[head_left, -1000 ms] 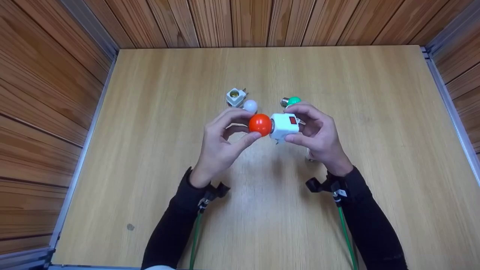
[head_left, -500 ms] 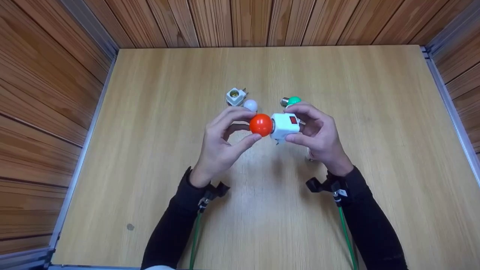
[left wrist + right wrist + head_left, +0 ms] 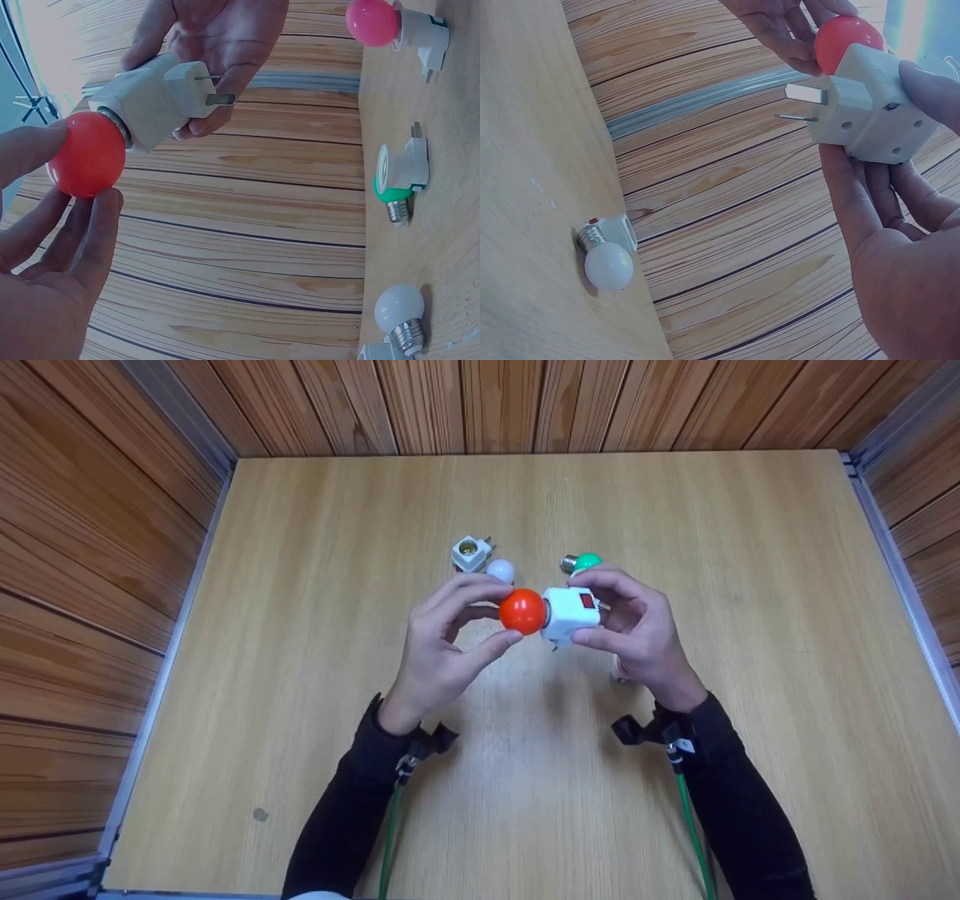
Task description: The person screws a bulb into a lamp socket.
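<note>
In the head view my left hand (image 3: 446,652) pinches a round red light bulb (image 3: 523,611) between thumb and fingers. My right hand (image 3: 637,634) holds a white plug-in lamp socket (image 3: 570,613) with a red switch, raised above the table. Bulb and socket lie in line, the bulb's metal base at the socket's mouth. A thin band of the metal base shows between them in the left wrist view; how deep it sits is hidden. Two flat prongs (image 3: 806,94) stick out from the socket's side in the right wrist view.
On the wooden table (image 3: 337,547) lie a white bulb (image 3: 501,571) beside another socket (image 3: 471,553), and a green bulb (image 3: 587,561). The left wrist view shows a white socket (image 3: 405,166) by the green bulb, and a pink bulb (image 3: 373,21) in a socket (image 3: 420,34).
The red bulb and its socket shift very slightly to the right. My left thumb slips a little along the bulb. Both arms stay nearly where they were.
</note>
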A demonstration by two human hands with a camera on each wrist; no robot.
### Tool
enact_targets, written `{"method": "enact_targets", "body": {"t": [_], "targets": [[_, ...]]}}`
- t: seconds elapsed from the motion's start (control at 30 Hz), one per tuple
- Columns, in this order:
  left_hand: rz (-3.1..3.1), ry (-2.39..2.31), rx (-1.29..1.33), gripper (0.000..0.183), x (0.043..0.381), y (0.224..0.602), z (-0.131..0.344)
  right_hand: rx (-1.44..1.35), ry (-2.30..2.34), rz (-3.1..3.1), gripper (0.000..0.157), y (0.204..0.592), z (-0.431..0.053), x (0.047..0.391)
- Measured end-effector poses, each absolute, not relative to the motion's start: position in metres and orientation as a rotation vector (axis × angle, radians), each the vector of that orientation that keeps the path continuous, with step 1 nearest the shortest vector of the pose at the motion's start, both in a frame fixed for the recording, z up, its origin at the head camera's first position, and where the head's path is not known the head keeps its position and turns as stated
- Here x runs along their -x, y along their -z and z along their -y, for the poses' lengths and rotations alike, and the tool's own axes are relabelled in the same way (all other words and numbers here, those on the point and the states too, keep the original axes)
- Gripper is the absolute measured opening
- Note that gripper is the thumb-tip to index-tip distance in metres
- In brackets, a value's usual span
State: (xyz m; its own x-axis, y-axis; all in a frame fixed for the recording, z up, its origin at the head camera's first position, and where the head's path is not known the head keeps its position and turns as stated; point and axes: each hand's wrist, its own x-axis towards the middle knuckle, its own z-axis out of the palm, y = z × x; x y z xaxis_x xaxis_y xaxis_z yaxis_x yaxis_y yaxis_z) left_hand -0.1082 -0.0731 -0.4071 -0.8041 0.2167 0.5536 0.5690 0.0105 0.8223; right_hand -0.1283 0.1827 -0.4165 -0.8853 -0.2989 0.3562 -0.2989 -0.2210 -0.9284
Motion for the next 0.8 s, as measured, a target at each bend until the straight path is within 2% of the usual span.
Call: {"method": "enact_targets", "body": {"t": [0.8], "targets": [[2.013,1.757,0.912,0.042,0.1099,0.4088,0.0752,0.727,2.293,-1.971,0.049,0.4192,-0.1849,0.1285]]}}
